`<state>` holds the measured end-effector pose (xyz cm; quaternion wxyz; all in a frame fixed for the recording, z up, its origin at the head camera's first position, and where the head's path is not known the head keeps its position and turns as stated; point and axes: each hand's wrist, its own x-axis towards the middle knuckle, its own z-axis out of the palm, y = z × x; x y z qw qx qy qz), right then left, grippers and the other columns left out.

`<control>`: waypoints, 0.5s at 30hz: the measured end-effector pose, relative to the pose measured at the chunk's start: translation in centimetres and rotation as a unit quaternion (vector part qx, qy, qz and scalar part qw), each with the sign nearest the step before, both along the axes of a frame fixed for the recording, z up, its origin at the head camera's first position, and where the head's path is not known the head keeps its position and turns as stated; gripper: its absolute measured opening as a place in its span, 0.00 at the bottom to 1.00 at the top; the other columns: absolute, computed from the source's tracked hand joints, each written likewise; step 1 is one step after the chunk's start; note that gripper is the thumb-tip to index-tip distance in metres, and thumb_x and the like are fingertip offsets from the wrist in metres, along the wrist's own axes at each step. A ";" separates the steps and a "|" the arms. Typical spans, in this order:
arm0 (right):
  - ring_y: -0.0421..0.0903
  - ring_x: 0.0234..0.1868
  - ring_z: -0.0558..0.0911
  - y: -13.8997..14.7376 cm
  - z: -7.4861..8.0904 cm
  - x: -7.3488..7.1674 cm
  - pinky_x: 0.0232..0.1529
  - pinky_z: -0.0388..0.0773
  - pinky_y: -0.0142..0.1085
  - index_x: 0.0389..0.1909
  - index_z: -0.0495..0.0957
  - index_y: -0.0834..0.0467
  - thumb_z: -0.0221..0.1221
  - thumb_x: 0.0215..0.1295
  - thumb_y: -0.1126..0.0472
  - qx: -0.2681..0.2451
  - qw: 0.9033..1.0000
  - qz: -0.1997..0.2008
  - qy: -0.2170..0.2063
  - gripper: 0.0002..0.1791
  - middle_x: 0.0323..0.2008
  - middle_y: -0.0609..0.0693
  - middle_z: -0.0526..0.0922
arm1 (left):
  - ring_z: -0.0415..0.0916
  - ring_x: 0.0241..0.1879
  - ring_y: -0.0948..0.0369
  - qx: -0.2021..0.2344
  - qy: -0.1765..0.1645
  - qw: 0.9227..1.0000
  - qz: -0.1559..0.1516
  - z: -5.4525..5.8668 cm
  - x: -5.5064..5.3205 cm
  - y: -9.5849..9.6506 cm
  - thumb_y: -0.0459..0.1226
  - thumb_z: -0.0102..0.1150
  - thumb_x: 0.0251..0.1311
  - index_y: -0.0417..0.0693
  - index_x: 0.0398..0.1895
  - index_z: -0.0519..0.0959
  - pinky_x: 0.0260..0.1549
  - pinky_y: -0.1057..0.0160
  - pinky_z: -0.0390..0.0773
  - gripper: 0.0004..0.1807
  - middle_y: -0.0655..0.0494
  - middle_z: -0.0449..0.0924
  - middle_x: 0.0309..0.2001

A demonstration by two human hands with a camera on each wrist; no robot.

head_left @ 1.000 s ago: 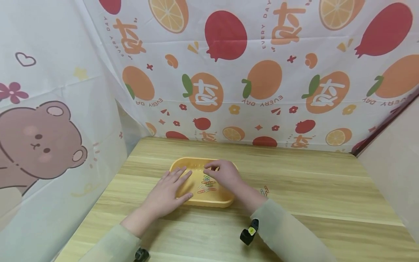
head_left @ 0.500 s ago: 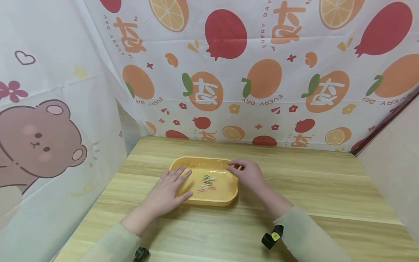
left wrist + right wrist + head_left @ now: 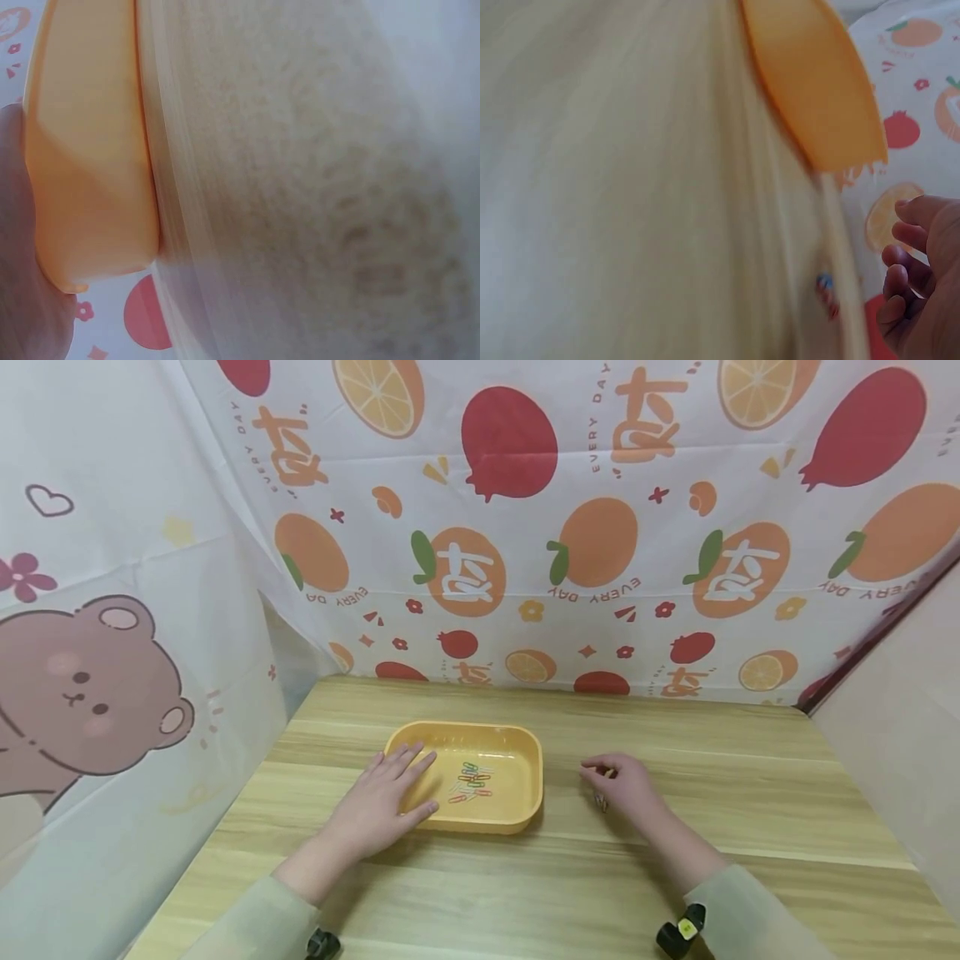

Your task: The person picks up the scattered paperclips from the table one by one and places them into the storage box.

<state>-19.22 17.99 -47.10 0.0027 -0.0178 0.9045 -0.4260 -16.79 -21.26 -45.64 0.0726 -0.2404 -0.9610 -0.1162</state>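
A yellow plastic tray [image 3: 512,781] sits on the table with several coloured paper clips [image 3: 471,782] scattered on its bottom. My left hand [image 3: 380,806] rests over the tray's left side, fingers spread and fairly straight. In the left wrist view the tray's outer wall [image 3: 90,172] stands beside part of that hand. To the right of the tray, my right hand [image 3: 626,787] hovers above a small group of paper clips [image 3: 602,802], which it partly hides. Its fingers are loosely bent, and the right wrist view [image 3: 922,274] shows nothing between them.
The wood-grain table [image 3: 480,893] extends in front of the tray and to both sides. A fruit-print cloth [image 3: 525,552] hangs behind it, and a bear-print cloth [image 3: 90,693] covers the left side. A pale panel [image 3: 892,727] bounds the right.
My right hand has moved from above the paper clips in the tray, across its right rim, to the loose clips on the table. The left hand has stayed on the tray.
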 end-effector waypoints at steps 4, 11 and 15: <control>0.43 0.35 0.77 1.6 -0.7 0.8 0.32 0.76 0.36 0.48 0.86 0.57 0.64 0.67 0.54 0.015 1.000 -0.004 -0.005 0.14 0.37 0.48 0.81 | 0.49 0.76 0.47 0.001 0.001 1.000 0.000 0.0 0.1 0.0 0.63 0.52 0.65 0.56 0.77 0.59 0.74 0.43 0.43 0.42 0.49 0.53 0.77; 0.43 0.36 0.77 3.6 -2.0 1.7 0.36 0.75 0.38 0.47 0.87 0.54 0.65 0.66 0.54 0.057 0.998 -0.010 0.015 0.13 0.35 0.46 0.83 | 0.49 0.76 0.47 -0.004 0.005 1.000 -0.001 0.0 0.1 0.0 0.64 0.50 0.65 0.56 0.77 0.59 0.73 0.42 0.44 0.42 0.49 0.54 0.77; 0.43 0.37 0.77 4.2 -2.3 1.9 0.36 0.75 0.38 0.46 0.88 0.53 0.66 0.65 0.53 0.056 0.998 -0.015 0.011 0.12 0.38 0.47 0.84 | 0.49 0.76 0.47 -0.002 0.004 1.000 0.000 0.1 0.1 0.1 0.62 0.53 0.65 0.56 0.77 0.59 0.74 0.42 0.43 0.42 0.49 0.54 0.77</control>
